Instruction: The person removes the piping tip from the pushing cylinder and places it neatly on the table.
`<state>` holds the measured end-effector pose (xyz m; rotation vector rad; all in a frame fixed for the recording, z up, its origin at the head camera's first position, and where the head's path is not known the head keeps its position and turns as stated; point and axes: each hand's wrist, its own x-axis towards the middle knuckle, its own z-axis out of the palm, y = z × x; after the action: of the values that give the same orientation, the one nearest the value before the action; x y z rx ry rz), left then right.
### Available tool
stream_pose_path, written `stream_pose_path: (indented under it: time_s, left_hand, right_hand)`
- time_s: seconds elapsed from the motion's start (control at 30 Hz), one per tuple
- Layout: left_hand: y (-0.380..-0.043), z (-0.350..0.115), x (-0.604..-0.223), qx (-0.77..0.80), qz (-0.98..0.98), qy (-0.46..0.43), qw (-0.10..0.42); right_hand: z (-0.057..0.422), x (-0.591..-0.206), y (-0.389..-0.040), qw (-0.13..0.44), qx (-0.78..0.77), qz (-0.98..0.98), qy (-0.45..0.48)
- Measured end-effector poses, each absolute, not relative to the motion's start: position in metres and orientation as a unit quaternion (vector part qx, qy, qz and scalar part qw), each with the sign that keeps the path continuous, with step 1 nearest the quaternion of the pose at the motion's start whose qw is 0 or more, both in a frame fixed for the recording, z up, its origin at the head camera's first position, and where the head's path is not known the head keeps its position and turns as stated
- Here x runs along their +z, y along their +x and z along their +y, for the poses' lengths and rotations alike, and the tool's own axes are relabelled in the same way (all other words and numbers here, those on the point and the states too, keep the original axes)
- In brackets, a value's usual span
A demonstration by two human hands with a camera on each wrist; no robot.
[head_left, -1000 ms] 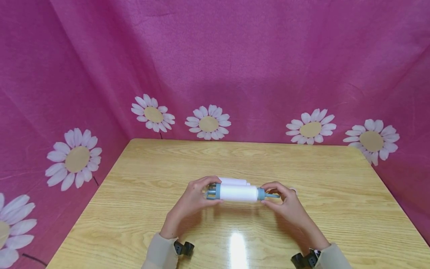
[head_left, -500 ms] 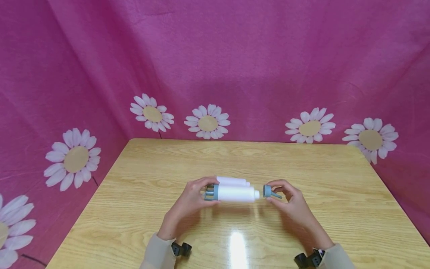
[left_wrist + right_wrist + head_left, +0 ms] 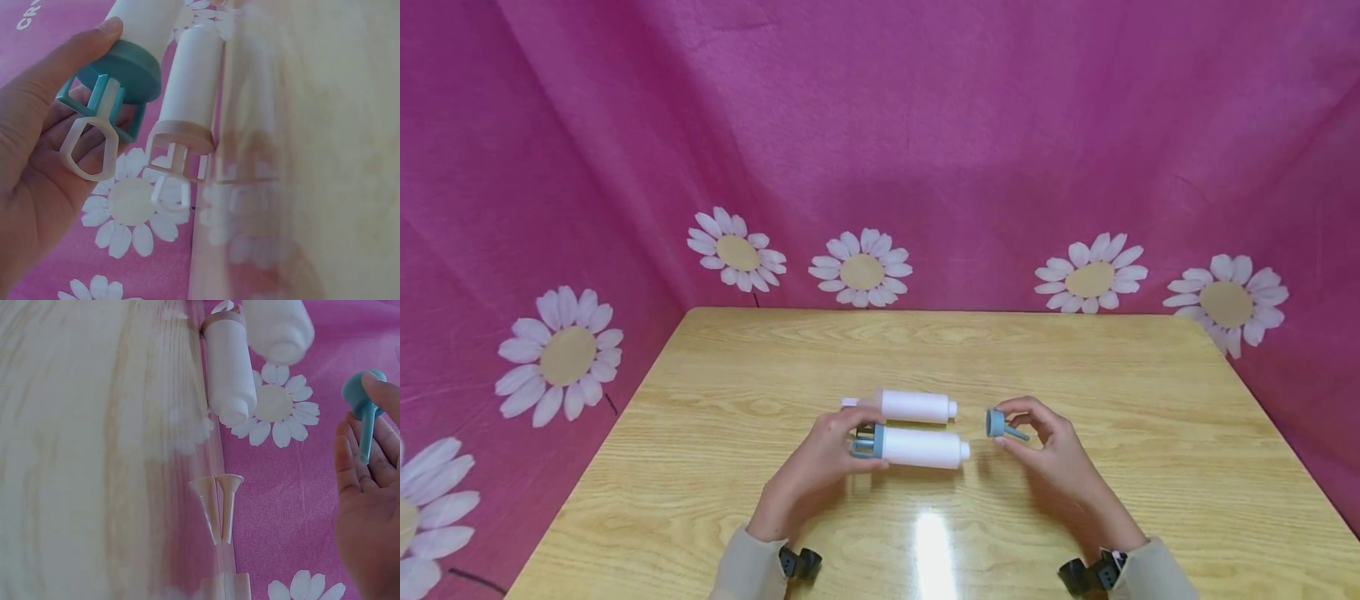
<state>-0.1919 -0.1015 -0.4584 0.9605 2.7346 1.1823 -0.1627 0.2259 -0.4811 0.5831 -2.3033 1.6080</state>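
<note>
My left hand [image 3: 831, 454] grips a white plastic syringe [image 3: 921, 448] by its teal collar, thumb over the collar in the left wrist view. The syringe lies level, its short bare neck pointing right; a pale plunger ring [image 3: 94, 153] shows at its handle end. Between thumb and fingers, my right hand [image 3: 1041, 442] pinches a teal nozzle cap [image 3: 996, 422] with a thin spout, apart from the neck. Just behind the held syringe, a second white syringe [image 3: 916, 406] with a pink collar [image 3: 182, 135] lies on the table, also with a bare neck.
A pale pink nozzle [image 3: 228, 503] stands on the table in the right wrist view; in the head view my right hand hides it. The glossy wooden table [image 3: 737, 358] reflects these things. Pink cloth [image 3: 925, 150] with printed daisies hangs behind and at the sides.
The teal nozzle cap has come off the held syringe's neck and moved right with my right hand. My left hand has drawn the syringe nearer, uncovering more of the pink-collared one.
</note>
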Motion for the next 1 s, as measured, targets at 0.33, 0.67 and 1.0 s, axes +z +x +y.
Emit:
stream_pose_path:
  time_s: [0.33, 0.67, 1.0]
  left_hand:
    - [-0.192, -0.101, -0.467, 0.365, 0.878, 0.306, 0.032]
    - [-0.194, -0.102, -0.471, 0.349, 0.882, 0.317, 0.032]
    - [-0.196, -0.104, -0.476, 0.336, 0.887, 0.312, 0.047]
  right_hand:
    - [0.226, -0.482, -0.166, 0.15, 0.55, -0.789, 0.227]
    - [0.226, -0.482, -0.166, 0.148, 0.552, -0.789, 0.227]
    - [0.227, -0.484, -0.166, 0.141, 0.541, -0.798, 0.224]
